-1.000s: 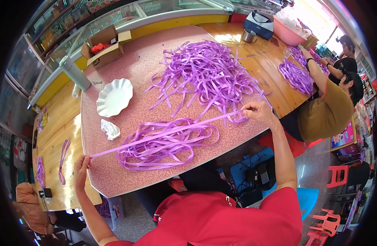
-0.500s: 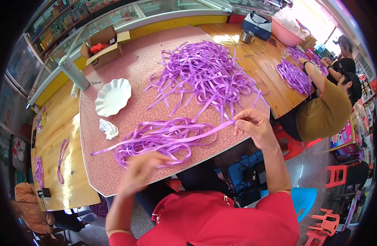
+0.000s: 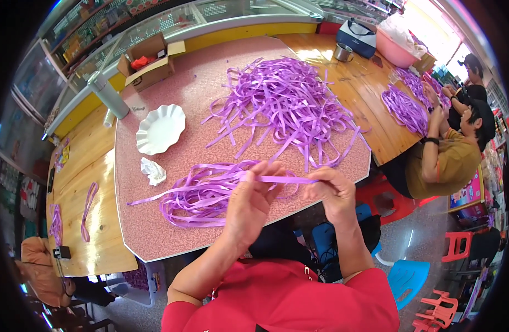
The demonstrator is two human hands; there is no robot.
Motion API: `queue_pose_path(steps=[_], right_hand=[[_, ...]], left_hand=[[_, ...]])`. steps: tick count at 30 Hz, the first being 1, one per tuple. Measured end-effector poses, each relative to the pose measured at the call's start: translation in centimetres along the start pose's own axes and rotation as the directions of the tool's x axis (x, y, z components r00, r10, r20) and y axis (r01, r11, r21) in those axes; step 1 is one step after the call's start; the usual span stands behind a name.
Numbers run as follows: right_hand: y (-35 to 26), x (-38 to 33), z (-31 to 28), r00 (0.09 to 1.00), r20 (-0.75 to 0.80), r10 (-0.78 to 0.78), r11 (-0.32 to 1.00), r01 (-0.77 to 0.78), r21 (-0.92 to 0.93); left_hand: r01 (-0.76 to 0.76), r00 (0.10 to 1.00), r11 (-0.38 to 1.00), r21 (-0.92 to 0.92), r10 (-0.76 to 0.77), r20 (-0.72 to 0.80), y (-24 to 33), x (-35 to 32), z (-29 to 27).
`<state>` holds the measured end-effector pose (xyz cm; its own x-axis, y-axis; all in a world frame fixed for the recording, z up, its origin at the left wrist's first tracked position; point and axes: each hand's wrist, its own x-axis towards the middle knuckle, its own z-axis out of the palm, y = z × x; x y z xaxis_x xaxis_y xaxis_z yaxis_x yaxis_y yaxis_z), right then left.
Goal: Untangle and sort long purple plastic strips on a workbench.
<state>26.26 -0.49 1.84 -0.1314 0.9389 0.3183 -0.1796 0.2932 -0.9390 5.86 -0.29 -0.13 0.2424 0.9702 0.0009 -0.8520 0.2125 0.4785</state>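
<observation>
Your left hand (image 3: 248, 202) and your right hand (image 3: 333, 191) are close together now, and each one pinches the same purple ribbon strip (image 3: 285, 179), which runs flat from side to side between them, just above the near edge of the pink table (image 3: 155, 232). The rest of the strip trails off to your left into the small ribbon bunch (image 3: 204, 191), so your left hand is nearer to it. A moment ago your left hand was lower and more to the left; it has come up to meet the right.
</observation>
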Motion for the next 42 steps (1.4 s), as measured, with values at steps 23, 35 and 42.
queue_pose_path(steps=[23,35,42], right_hand=[[0.5,-1.5,-17.9,0.830,-0.558,0.001,0.968,0.139,0.209],[0.4,5.3,8.6,0.893,0.444,0.067,0.975,0.035,-0.218],[0.8,5.2,10.2,0.879,0.476,-0.029,0.933,0.195,-0.302]], left_hand=[[-0.371,0.839,0.858,0.356,0.474,-0.267,11.1,-2.8,-8.2],[-0.159,0.987,0.256,0.954,0.070,0.145,7.8,-4.3,-1.1],[-0.152,0.984,0.085,0.985,0.109,0.143,7.9,-4.4,-1.7]])
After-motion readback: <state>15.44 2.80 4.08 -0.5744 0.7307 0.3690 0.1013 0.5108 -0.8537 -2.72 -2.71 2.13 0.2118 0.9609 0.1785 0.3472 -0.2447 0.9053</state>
